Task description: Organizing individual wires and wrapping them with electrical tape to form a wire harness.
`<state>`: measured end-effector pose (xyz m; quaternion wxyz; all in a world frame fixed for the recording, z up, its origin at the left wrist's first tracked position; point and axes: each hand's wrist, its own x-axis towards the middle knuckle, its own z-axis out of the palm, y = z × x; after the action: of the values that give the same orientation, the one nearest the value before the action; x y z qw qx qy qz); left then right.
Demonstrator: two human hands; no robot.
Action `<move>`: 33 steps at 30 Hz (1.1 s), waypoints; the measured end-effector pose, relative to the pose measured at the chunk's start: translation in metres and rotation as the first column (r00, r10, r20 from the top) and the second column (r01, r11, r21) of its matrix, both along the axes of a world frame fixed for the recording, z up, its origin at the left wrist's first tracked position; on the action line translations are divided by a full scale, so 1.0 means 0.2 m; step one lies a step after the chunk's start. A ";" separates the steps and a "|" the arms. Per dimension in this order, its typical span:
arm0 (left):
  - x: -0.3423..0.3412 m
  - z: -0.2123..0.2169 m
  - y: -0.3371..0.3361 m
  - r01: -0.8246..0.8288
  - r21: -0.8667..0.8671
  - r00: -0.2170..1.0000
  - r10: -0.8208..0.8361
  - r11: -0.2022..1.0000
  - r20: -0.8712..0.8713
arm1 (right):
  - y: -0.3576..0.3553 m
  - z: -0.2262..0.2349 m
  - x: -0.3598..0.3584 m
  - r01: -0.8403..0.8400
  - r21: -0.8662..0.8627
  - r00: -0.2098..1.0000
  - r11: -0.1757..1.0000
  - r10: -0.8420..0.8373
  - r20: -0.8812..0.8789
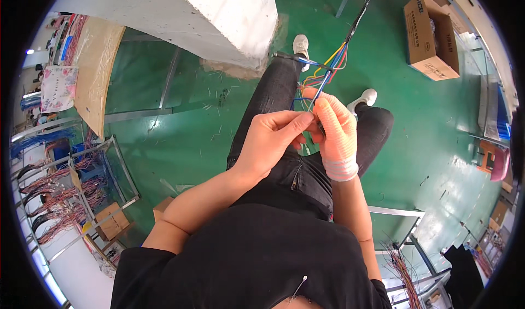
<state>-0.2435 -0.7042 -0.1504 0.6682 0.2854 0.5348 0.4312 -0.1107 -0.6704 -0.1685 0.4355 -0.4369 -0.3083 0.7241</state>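
Note:
A bundle of blue, yellow, red and white wires hangs in front of my lap, its far end running into a black-wrapped cable toward the top. A short black-wrapped branch sticks out to the left above my thigh. My right hand, in a pale orange knitted glove, is closed around the wires. Bare, my left hand meets it, thumb and fingers pinched together at the wires' near ends. What exactly lies between those fingertips is hidden.
A white concrete pillar stands ahead on the left. An open cardboard box is on the green floor at the far right. Racks of wire bundles line the left side. A metal frame stands near on the right.

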 end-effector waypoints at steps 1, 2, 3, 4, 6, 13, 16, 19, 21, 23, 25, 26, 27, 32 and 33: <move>0.00 0.00 0.00 -0.026 0.001 0.998 0.026 1.000 0.052 | 0.01 -0.03 0.02 -0.050 -0.035 0.997 0.998 0.048 -0.066; -0.01 0.00 -0.01 -0.052 0.001 0.993 0.051 0.999 0.104 | 0.04 -0.05 0.05 -0.050 -0.034 0.997 0.998 0.048 -0.064; -0.01 0.00 -0.01 -0.052 0.003 0.993 0.051 0.999 0.106 | 0.06 -0.07 0.08 -0.146 -0.023 0.982 0.989 0.142 -0.127; -0.02 0.00 -0.02 -0.036 -0.018 0.995 0.037 0.999 0.092 | 0.09 -0.08 0.10 -0.238 -0.007 0.955 0.971 0.233 -0.186; -0.04 0.00 -0.02 -0.017 -0.037 0.997 0.020 0.999 0.081 | 0.12 -0.08 0.12 -0.277 -0.027 0.937 0.960 0.264 -0.228; -0.10 0.01 -0.06 0.011 0.031 0.995 -0.008 0.999 -0.096 | 0.00 -0.06 0.02 -0.060 0.040 0.997 0.997 0.058 0.043; -0.09 0.03 -0.05 0.066 0.021 0.987 -0.063 0.998 -0.146 | -0.06 -0.02 -0.05 0.034 0.115 0.993 0.993 -0.046 0.106; -0.09 0.05 -0.05 0.087 -0.001 0.989 -0.087 0.996 -0.117 | -0.10 -0.03 -0.08 0.098 0.059 0.993 0.993 -0.102 0.066; -0.09 0.06 -0.06 0.085 -0.018 0.992 -0.086 0.996 -0.089 | -0.12 -0.03 -0.08 0.109 0.015 0.993 0.994 -0.110 0.052; -0.10 0.06 -0.06 0.107 -0.068 0.994 -0.109 0.992 -0.028 | -0.13 -0.04 -0.09 0.102 0.067 0.987 0.993 -0.109 0.114; -0.11 0.04 -0.04 0.093 -0.072 0.996 -0.092 0.993 0.012 | -0.11 -0.05 -0.11 0.113 0.082 0.986 0.990 -0.122 0.114; -0.12 0.03 -0.04 0.082 -0.077 0.996 -0.078 0.994 0.049 | -0.11 -0.05 -0.12 0.126 0.095 0.984 0.987 -0.136 0.112; -0.12 0.02 -0.05 0.095 -0.108 0.993 -0.086 0.990 0.085 | -0.11 -0.04 -0.12 0.120 0.046 0.986 0.992 -0.124 0.109; -0.15 0.04 -0.02 0.151 -0.093 0.988 -0.148 0.984 0.032 | -0.10 -0.04 -0.14 0.118 0.090 0.979 0.989 -0.131 0.155; -0.15 0.05 -0.01 0.173 -0.067 0.985 -0.173 0.983 0.006 | -0.10 -0.01 -0.14 0.158 0.024 0.980 0.987 -0.160 0.115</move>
<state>-0.2737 -0.7064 -0.1401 0.7127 0.3079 0.5220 0.3532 -0.1389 -0.6905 -0.1705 0.4764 -0.4986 -0.3028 0.6579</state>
